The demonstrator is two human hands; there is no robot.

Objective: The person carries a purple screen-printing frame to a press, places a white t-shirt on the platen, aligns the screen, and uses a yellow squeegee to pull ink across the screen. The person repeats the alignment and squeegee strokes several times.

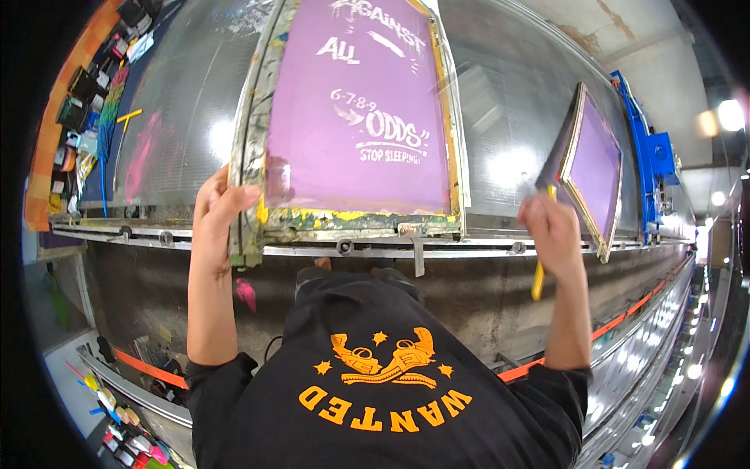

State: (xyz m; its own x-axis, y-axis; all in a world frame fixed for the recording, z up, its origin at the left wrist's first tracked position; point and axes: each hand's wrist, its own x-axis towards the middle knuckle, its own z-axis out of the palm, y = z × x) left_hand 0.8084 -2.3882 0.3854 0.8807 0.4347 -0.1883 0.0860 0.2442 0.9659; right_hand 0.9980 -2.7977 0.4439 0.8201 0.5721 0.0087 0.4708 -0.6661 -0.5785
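Note:
A screen-printing frame (359, 180) with purple mesh and white lettering lies on the long table in front of me. Its ink-stained rim carries yellow smears. My left hand (215, 207) is closed on the near left corner of this frame, thumb on top. To the right of the frame, my right hand (551, 227) is closed around a yellow-handled tool (537, 281), slightly blurred. The handle sticks out below the fist, and a bit of yellow shows above it. A dark shape rises beyond the fist; whether it is the tool's blade I cannot tell.
A second purple-mesh frame (598, 168) stands tilted at the right, near a blue metal carriage (648, 156). A metal rail (344, 246) runs along the table's near edge. At the left, a yellow T-shaped tool (129, 117) lies near several ink containers (78, 102).

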